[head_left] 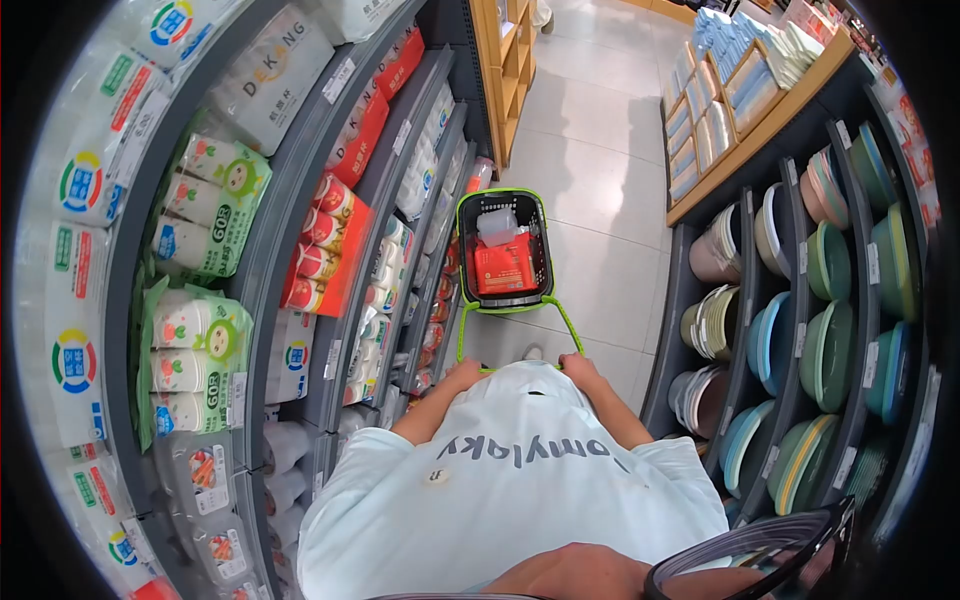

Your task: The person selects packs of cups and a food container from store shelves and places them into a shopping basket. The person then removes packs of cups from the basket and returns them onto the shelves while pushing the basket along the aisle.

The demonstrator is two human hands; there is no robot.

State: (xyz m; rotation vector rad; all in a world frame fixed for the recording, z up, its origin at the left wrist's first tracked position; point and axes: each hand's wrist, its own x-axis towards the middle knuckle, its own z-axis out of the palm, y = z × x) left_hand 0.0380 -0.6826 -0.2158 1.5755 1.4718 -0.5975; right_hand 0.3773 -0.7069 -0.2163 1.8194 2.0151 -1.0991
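In the head view a black shopping basket with a green rim stands on the aisle floor in front of me. A red package lies inside it, with a clear plastic container beyond. The basket's green handle reaches back towards my body. At its left end my left hand is closed around the handle. On the right side my right hand grips the same handle. My pale shirt hides part of the handle's crossbar and of both hands.
Shelves on the left hold green-wrapped paper cups, red cup packs and clear bags. Stacked plastic basins fill the right shelves. A wooden display stands further along on the right. Grey floor tiles run between them.
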